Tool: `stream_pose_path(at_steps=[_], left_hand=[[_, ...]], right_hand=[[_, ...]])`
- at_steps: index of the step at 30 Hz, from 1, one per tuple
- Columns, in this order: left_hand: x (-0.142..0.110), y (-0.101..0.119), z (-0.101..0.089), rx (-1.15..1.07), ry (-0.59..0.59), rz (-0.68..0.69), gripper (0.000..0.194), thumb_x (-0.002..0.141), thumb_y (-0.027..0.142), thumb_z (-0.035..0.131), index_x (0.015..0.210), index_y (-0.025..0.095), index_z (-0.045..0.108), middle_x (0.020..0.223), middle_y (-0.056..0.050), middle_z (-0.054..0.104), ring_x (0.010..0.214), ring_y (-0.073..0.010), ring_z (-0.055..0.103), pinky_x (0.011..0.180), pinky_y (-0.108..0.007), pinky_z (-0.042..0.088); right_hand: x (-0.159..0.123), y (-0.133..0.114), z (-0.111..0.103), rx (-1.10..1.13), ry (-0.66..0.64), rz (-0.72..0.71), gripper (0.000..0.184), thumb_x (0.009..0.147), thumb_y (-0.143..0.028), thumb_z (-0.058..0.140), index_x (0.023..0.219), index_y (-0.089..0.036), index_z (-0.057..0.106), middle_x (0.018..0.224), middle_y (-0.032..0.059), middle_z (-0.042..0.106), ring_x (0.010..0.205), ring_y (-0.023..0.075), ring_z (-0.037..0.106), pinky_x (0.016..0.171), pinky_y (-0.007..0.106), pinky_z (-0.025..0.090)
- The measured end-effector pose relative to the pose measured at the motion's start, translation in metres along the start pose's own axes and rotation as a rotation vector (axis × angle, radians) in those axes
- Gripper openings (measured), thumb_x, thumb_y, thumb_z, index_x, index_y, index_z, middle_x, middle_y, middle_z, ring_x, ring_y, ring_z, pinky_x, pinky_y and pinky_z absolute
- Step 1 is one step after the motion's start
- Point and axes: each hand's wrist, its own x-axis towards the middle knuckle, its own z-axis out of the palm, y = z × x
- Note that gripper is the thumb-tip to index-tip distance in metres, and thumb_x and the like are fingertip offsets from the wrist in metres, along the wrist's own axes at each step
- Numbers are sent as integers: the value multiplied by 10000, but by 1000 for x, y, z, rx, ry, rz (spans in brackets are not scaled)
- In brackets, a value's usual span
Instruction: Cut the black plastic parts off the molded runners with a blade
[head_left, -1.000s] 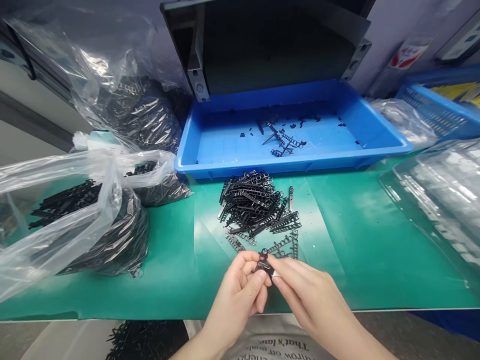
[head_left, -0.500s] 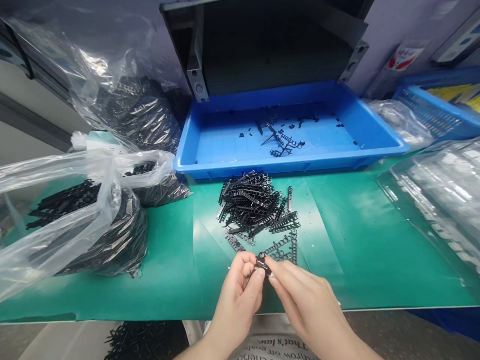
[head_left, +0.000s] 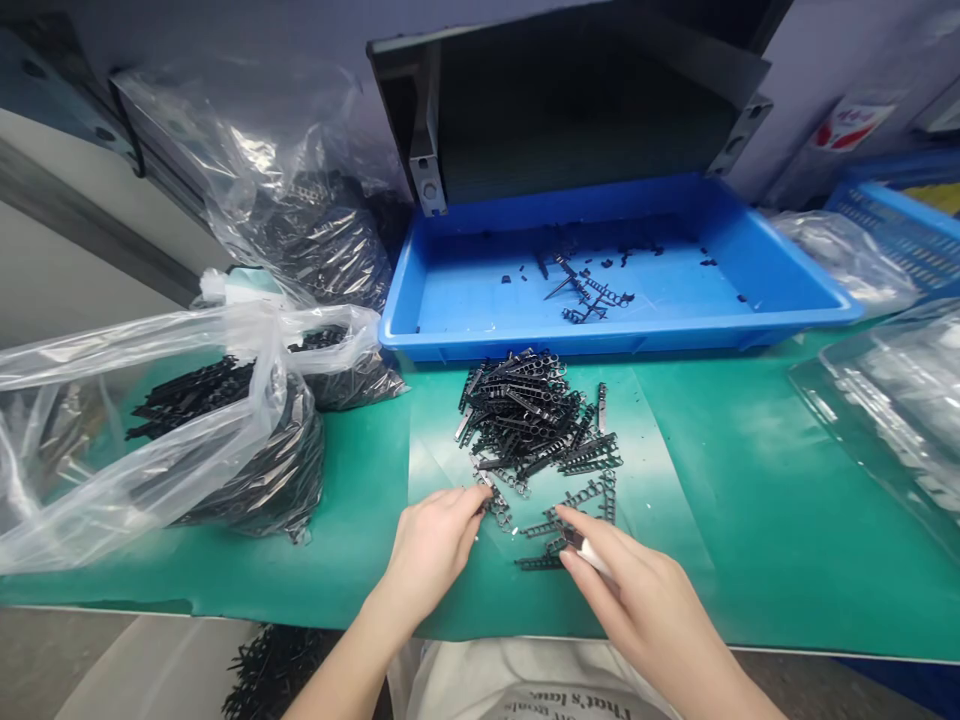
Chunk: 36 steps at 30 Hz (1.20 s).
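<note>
My left hand (head_left: 433, 545) reaches to the lower left edge of the heap, its thumb and fingers pinched on the end of a black plastic strip (head_left: 498, 508). The strip lies on the mat. My right hand (head_left: 626, 568) is closed round a small tool with a white handle (head_left: 594, 556); its dark tip points left, partly hidden by the fingers. Just beyond and beside this hand lie several ladder-like black strips (head_left: 541, 563). Above both hands is a heap of black plastic strips (head_left: 525, 410) with rows of rings.
A blue tray (head_left: 510, 345) with a few black pieces stands behind the heap, under a dark shelf (head_left: 585, 110). Clear bags of black parts (head_left: 247, 470) stand on the left. Clear plastic trays (head_left: 892, 410) and a blue basket (head_left: 900, 230) are on the right.
My hands were together over a small black part; now they are apart. The left has moved to a strip by the heap, and the right shows the white-handled tool. The view has shifted slightly.
</note>
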Motion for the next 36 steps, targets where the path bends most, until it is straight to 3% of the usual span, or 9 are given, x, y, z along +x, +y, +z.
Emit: stream_pose_path(at_steps=[6,13,19,22,25,31,33,36], left_hand=[[7,-1,5,208,69,169,230,880,174,393,868,209,620,685,-13,654,613,-170,616,530,-239,429],[7,-2,12,179,134,197,221,889,195,392,954,210,603,717,-13,659,616,-171,617,526,-248,425],[9,6,9,116,140,196,158,871,186,448,875,189,606,698,-10,657,620,-169,614,530,-243,422],[1,16,4,-84,169,179,101,857,201,487,867,190,587,698,4,634,589,-134,568,549,-224,409],[-7,30,1,-310,152,84,59,829,227,528,801,191,566,630,23,552,540,-121,479,526,-225,364],[-4,46,2,-980,-145,-245,127,735,212,602,709,189,480,654,44,436,587,-101,386,533,-208,324],[-2,48,5,-1246,-209,-293,131,757,231,586,722,190,467,622,59,407,566,-86,357,521,-195,308],[-1,50,9,-1513,-213,-353,164,775,307,599,823,189,496,604,71,387,514,-64,296,448,-177,230]], right_hand=[[7,-4,4,46,7,-1,264,885,-213,373,1025,-170,592,936,74,710,728,222,687,613,351,570],[11,-2,8,83,26,45,248,878,-243,390,984,-177,604,914,69,713,738,242,686,600,371,565],[14,-2,9,118,21,81,244,873,-261,405,989,-168,599,912,84,703,768,248,675,623,366,541],[18,-3,7,222,45,110,215,854,-270,450,974,-171,598,887,70,697,780,220,659,668,316,520],[22,-7,1,379,1,156,153,847,-250,460,840,-198,603,780,20,684,707,174,633,637,255,489],[25,-13,-8,560,-194,230,189,848,-246,441,723,-187,570,663,-8,625,616,147,568,574,235,443],[24,-10,-7,554,-190,243,183,855,-256,433,787,-179,584,727,14,640,663,161,581,607,254,457],[19,-3,-3,446,-68,192,260,884,-282,402,1068,-164,543,962,74,639,852,199,599,724,312,477]])
